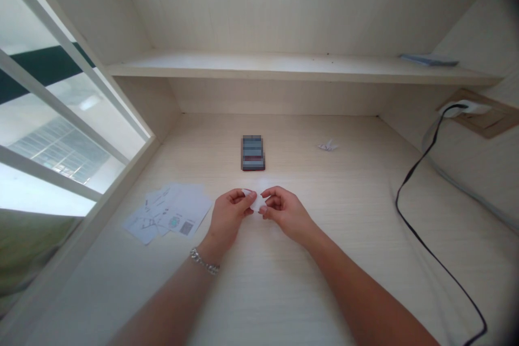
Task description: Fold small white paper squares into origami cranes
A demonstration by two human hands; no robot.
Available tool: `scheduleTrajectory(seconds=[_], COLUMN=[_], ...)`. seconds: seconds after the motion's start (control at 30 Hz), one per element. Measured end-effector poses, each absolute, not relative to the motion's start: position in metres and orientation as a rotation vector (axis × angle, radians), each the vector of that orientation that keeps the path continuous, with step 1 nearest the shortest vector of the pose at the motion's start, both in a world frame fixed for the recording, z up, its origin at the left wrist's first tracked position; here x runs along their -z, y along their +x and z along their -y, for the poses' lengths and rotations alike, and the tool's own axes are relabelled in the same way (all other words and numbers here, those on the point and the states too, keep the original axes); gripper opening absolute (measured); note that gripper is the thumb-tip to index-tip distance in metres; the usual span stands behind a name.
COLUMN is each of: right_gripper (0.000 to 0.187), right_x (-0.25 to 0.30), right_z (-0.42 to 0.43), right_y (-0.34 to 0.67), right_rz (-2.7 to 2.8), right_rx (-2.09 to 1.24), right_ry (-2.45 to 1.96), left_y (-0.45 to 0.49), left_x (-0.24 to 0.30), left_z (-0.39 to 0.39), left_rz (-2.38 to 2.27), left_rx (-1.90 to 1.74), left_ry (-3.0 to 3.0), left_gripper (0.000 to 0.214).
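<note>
A small piece of folded white paper (257, 204) is between my two hands, just above the desk. My left hand (230, 215) pinches its left side between thumb and fingers. At the paper's right edge, the curled fingers and thumb of my right hand (288, 215) hold it too. The exact fold is partly hidden by my fingers. Straight beyond my hands lies a phone (253, 152), its screen blurred out. A small folded paper crane (327, 145) sits farther back to the right.
Several printed white sheets (174, 211) lie overlapping at the left. A black cable (421, 238) runs down the right side from a wall socket (466, 108). Above the desk's back spans a shelf (259, 65), with a flat bluish item (430, 60) on its right. White bars (52, 92) border the left.
</note>
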State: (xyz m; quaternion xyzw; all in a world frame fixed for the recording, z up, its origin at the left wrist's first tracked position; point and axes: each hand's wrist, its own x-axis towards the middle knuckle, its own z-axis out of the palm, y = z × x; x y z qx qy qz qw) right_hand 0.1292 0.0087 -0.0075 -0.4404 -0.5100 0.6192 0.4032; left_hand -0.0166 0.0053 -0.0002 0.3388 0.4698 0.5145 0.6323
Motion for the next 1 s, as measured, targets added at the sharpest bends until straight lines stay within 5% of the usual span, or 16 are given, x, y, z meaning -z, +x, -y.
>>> scheduleTrajectory(seconds=[1.0], right_gripper=[0.028], right_x=[0.0014], right_z=[-0.0121], right_y=[0.1331], right_rz=[1.242], right_rx=[-1.676], right_ry=[-1.093], left_y=[-0.0220], left_x=[-0.0066], left_z=[-0.0070], left_rz=[-1.080], left_rx=[-1.121], left_ry=[0.763], left_gripper=[0.037])
